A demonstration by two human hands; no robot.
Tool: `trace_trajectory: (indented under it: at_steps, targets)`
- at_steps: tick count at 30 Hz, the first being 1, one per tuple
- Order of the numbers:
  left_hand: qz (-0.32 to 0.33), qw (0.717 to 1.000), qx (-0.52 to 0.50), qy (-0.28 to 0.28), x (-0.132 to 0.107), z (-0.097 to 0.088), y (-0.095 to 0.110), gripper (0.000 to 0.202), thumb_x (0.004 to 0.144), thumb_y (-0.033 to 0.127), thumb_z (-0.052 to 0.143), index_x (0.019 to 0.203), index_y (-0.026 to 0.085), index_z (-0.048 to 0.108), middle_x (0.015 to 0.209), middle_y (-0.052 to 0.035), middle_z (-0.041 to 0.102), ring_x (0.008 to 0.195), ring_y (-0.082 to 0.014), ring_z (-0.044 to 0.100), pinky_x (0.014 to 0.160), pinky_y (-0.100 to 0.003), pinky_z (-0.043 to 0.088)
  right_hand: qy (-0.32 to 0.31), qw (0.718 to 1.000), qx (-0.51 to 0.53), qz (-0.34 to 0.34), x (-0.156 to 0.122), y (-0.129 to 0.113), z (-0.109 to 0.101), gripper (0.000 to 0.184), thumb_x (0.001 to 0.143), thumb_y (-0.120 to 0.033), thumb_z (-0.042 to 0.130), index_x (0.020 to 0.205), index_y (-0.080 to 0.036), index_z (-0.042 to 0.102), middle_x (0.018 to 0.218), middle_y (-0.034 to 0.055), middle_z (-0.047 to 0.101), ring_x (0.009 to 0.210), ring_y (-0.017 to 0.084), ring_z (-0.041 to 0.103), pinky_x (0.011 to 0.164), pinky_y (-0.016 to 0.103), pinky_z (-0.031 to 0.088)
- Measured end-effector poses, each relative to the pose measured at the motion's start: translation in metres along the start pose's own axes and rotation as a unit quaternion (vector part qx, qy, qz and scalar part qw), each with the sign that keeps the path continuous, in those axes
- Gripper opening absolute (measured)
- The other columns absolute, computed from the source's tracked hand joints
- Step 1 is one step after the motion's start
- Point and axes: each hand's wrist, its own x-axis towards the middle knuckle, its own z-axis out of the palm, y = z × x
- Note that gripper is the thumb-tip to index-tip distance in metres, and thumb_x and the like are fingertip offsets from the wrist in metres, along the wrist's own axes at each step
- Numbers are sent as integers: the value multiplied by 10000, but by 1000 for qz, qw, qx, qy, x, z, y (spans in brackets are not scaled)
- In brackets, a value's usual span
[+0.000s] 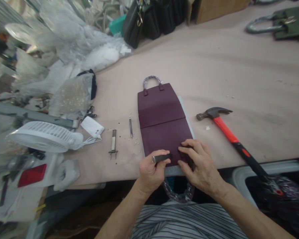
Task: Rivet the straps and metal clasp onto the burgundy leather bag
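A flat, dark purple leather handbag [161, 106] lies on the table before me, one plastic-wrapped handle at the far end and another hanging over the near edge. My left hand [153, 171] is closed, thumb and fingers pinching a short dark rod-like piece [161, 157] with a metallic end, held just over the bag's near part. My right hand [199, 162] is closed at the bag's near right corner, fingers and thumb bent around a dark part of it. What lies under those fingers is partly hidden.
Right of the bag lies a claw hammer [226, 129] with a red and black handle. To the left are a thin metal rod [131, 128], a two-pronged punch [113, 144], tiny white bits and a white fan [45, 136]. Dark bags [151, 20] stand at the back.
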Motion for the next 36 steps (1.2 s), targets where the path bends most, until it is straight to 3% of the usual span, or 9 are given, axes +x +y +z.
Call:
trace_trajectory:
  at_steps: [19, 32, 36]
  targets:
    - [37, 999, 23, -28, 3, 4, 2, 107, 890, 55, 627, 937, 141, 670, 951, -93, 775, 922, -149, 757, 901, -224, 608, 12, 1000, 3, 1, 0, 0, 2, 288, 892, -205, 629, 1175, -150, 615, 1262, 132, 567, 1248, 305, 474, 1052, 521, 446]
    - [68, 993, 77, -54, 7, 7, -3, 111, 924, 143, 613, 1014, 169, 670, 971, -72, 780, 902, -160, 758, 846, -247, 623, 18, 1000, 5, 4, 0, -2, 1, 284, 883, -202, 618, 1164, -165, 613, 1256, 128, 566, 1233, 312, 480, 1019, 520, 465]
    - [39, 994, 88, -52, 7, 10, 1, 121, 915, 125, 599, 996, 162, 680, 922, -56, 770, 826, -142, 745, 783, -217, 604, 20, 1000, 5, 3, -1, -1, 1, 286, 870, -187, 619, 1156, -159, 614, 1245, 126, 568, 1230, 310, 485, 1016, 524, 471]
